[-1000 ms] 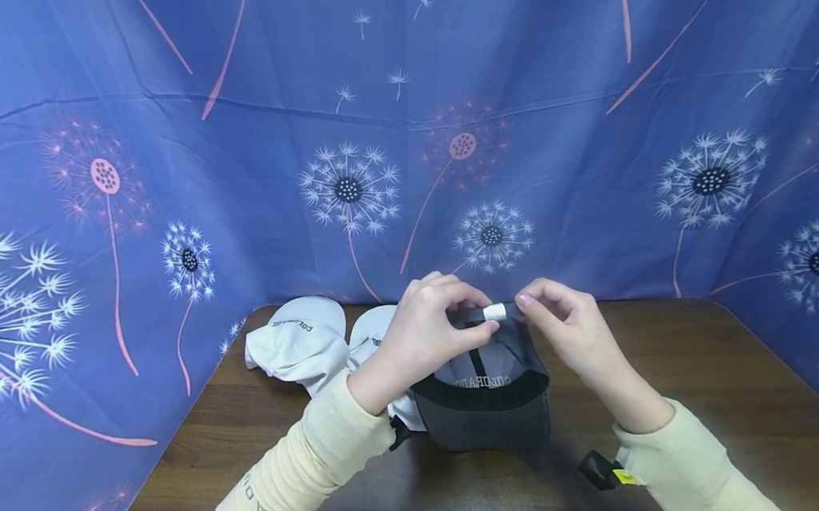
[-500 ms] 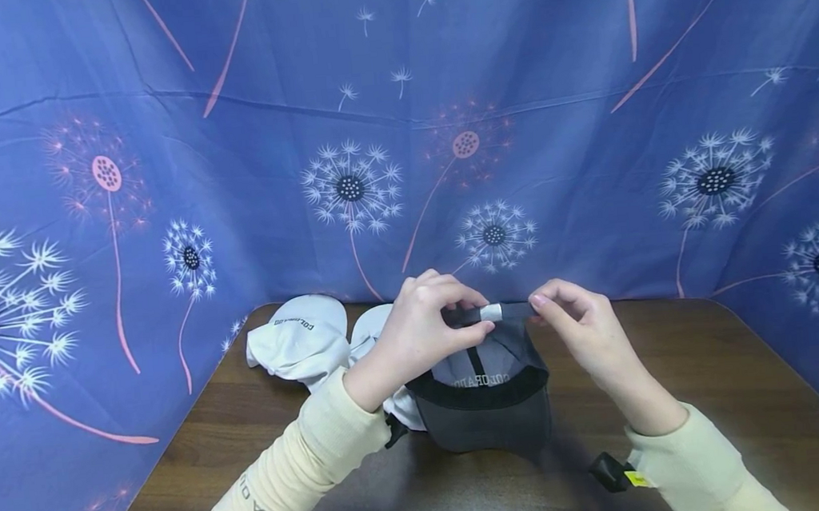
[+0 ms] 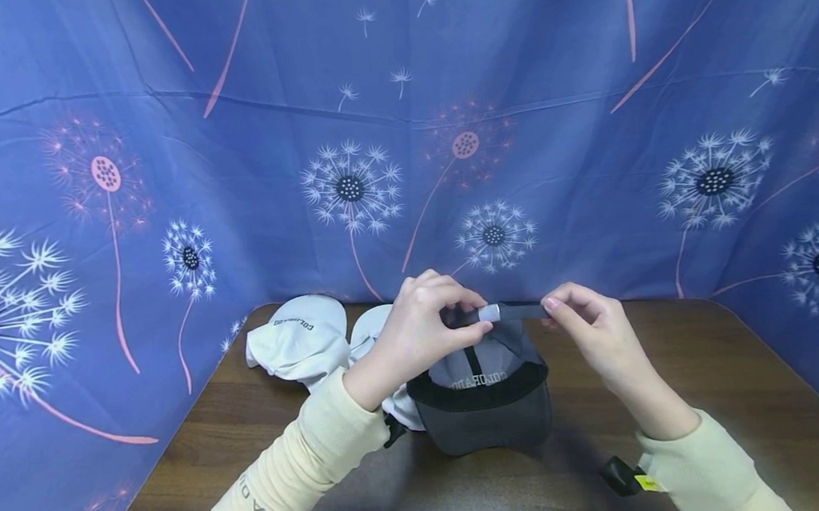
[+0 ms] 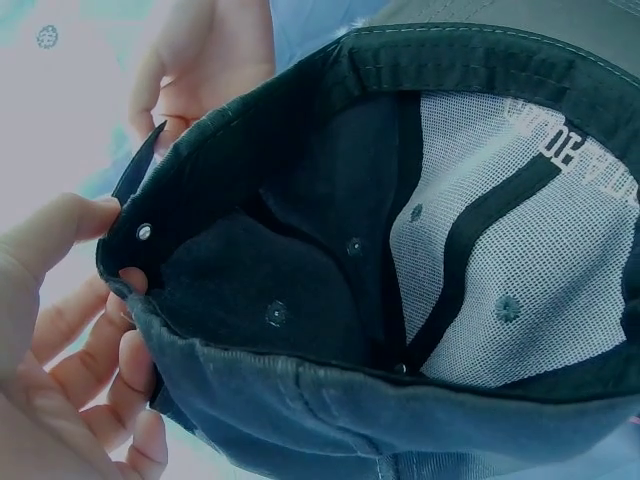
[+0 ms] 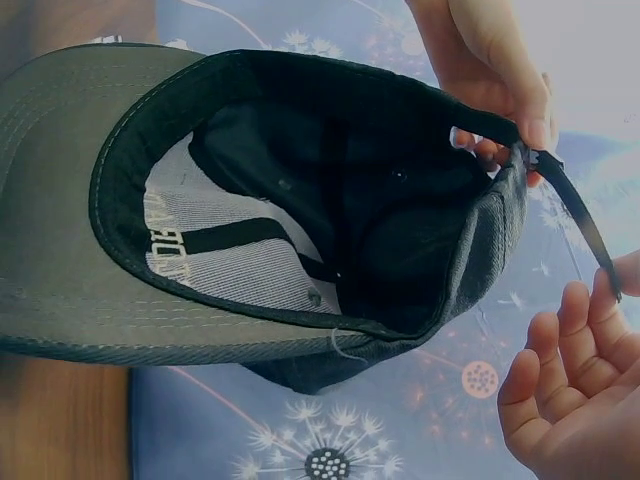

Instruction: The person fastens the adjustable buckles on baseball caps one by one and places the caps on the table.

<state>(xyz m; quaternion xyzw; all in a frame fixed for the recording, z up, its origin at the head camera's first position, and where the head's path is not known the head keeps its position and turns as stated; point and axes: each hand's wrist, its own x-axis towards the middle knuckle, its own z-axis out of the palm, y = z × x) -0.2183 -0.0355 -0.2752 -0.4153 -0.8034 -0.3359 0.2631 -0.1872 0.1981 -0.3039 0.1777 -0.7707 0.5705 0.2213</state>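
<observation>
A dark grey cap (image 3: pixel 491 421) hangs with its inside facing the person and its brim low. The left hand (image 3: pixel 425 322) pinches the cap's back edge beside a silver-white buckle (image 3: pixel 489 313). From the buckle a dark strap (image 3: pixel 522 311) runs right to the right hand (image 3: pixel 596 329), whose thumb and fingers pinch its end. In the left wrist view the left hand (image 4: pixel 70 330) grips the rim of the cap (image 4: pixel 280 290). The right wrist view has the strap (image 5: pixel 575 205) stretched out to the fingertips of the right hand (image 5: pixel 575 390).
Two white caps lie on the brown wooden table (image 3: pixel 716 392): one at the back left (image 3: pixel 301 340), the other (image 3: pixel 368 331) partly hidden behind the left hand. A blue cloth (image 3: pixel 560 155) with dandelion prints hangs behind and beside the table.
The right hand has moved to the right with the strap end, and a longer piece of strap shows beyond the buckle. The left hand has shifted slightly left.
</observation>
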